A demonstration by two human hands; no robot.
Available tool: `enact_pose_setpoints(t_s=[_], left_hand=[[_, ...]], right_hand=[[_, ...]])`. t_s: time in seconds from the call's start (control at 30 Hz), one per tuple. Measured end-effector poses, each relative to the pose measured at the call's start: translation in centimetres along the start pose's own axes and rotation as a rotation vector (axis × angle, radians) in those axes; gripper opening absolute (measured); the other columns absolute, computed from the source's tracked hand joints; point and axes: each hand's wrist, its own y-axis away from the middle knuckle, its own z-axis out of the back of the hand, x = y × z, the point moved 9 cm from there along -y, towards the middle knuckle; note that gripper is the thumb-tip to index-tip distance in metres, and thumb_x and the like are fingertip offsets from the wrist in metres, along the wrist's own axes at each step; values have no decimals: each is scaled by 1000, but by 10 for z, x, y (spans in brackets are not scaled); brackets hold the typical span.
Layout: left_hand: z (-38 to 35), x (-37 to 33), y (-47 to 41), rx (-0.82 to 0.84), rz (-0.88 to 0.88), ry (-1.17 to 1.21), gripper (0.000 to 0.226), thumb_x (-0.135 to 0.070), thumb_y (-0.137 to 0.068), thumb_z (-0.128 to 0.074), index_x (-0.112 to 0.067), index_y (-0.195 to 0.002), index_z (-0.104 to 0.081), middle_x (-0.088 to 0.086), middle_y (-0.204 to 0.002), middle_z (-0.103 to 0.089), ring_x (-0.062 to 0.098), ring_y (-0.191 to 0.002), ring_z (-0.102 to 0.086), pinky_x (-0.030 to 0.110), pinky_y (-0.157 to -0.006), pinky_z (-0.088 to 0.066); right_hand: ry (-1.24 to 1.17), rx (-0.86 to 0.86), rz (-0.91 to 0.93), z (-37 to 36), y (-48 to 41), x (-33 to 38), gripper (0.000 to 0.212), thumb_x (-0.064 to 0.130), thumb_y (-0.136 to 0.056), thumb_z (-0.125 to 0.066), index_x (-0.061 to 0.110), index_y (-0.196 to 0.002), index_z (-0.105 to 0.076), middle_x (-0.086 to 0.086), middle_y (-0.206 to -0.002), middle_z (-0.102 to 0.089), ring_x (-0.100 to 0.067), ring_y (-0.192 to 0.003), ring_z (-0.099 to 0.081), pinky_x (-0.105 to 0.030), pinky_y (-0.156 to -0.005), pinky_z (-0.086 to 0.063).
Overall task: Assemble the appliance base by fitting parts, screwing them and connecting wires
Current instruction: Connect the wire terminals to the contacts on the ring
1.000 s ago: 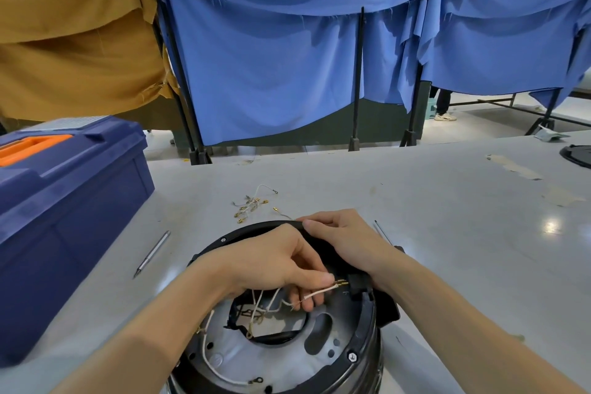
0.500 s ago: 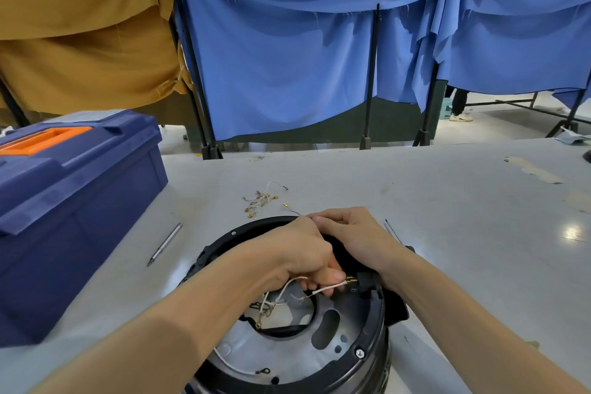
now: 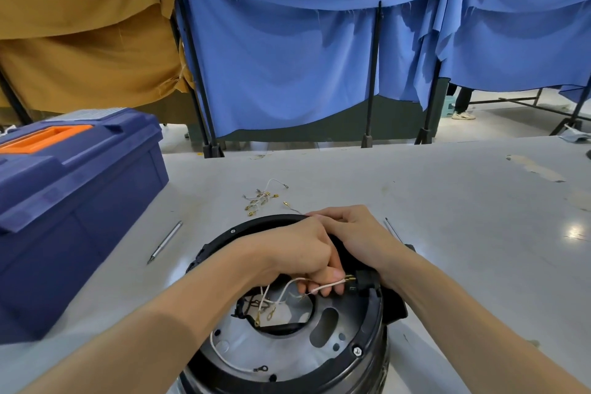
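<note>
Head view: at the table's (image 3: 447, 217) near edge, left hand (image 3: 297, 249) is pinching a white wire (image 3: 323, 287); right hand's (image 3: 355, 233) curled fingers are gripping the appliance base (image 3: 297, 352) by its rim.

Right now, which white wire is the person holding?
The white wire whose brass tip meets the black socket, pinched by the left hand; others lie loose.

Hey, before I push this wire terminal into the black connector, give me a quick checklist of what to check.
1. Wire gripped: left hand pinches the white wire: ok.
2. Base steadied: right hand rests on the base rim: ok.
3. Brass terminal meets the black connector: whether it is seated, cannot tell.
4. Other ring terminals hang loose inside: not ok.
</note>
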Motion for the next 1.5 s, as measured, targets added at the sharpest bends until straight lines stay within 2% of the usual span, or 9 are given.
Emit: enact_pose_setpoints(t_s=[0.47, 0.73, 0.87, 0.97, 1.07, 1.13, 1.27, 1.4, 1.5], left_hand=[[2, -5, -6, -178, -24, 17, 30, 11, -76, -51, -5, -55, -65, 0, -40, -55, 8, -34, -45, 16, -38, -34], [1, -3, -1, -98, -64, 37, 30, 8, -84, -53, -7, -62, -68, 1, -49, -58, 7, -42, -48, 16, -44, -37], [7, 1, 8, -101, -124, 84, 20, -6, -90, -62, -4, -72, -72, 1, -58, -66, 6, -50, -57, 15, -51, -46], [36, 7, 20, -297, -215, 64, 15, -19, -88, -69, -11, -78, -76, 2, -66, -73, 8, -58, -65, 18, -63, -53], [86, 17, 42, -714, -313, -10, 7, -23, -87, -69, -25, -83, -75, -3, -70, -72, 6, -63, -65, 19, -65, -49], [108, 31, 55, -903, -266, -167, 9, -28, -89, -67, -26, -95, -74, -9, -82, -70, 4, -76, -61, 19, -71, -43], [113, 75, 48, -768, -105, -132, 20, -35, -91, -64, -24, -105, -75, -10, -97, -72, 2, -86, -63, 17, -77, -46], [108, 86, 45, -714, -134, -44, 23, -35, -94, -60, -25, -108, -75, -14, -109, -71, 2, -103, -64, 19, -89, -47], [109, 85, 45, -720, -133, -74, 23, -37, -94, -60, -27, -110, -74, -16, -109, -70, 1, -105, -62, 21, -92, -47]], right_hand=[[34, -13, 14, 1, -2, 1, 26, 13, -96, -55, 23, -82, -75, 10, -67, -73, 3, -60, -65, -10, -54, -48], [25, -12, 4, 0, -1, 1, 21, 18, -97, -56, 18, -91, -77, -2, -83, -77, -1, -68, -68, -12, -59, -51], [52, 13, -7, -1, 0, 1, 22, 20, -99, -54, 16, -103, -75, -3, -93, -77, -13, -87, -72, -21, -74, -55], [74, 30, -2, -2, 0, 1, 24, 21, -100, -52, 17, -106, -75, -4, -96, -76, -20, -95, -71, -30, -85, -55], [85, 23, 8, -1, -1, 1, 23, 22, -99, -53, 20, -105, -76, 0, -97, -76, -13, -95, -70, -26, -86, -54], [98, 22, -1, -1, -1, -1, 23, 25, -99, -53, 23, -105, -76, 6, -95, -76, -10, -94, -70, -21, -83, -55], [108, 17, 6, 0, -1, -1, 23, 23, -99, -54, 23, -105, -76, 9, -93, -76, -1, -87, -70, -8, -68, -49], [147, 35, 9, -2, -3, -1, 23, 24, -100, -52, 23, -107, -75, 8, -96, -76, -7, -94, -70, -22, -86, -53], [248, 57, -3, 1, -7, 3, 23, 29, -99, -54, 22, -102, -75, 5, -89, -77, -8, -87, -71, -25, -86, -53]])
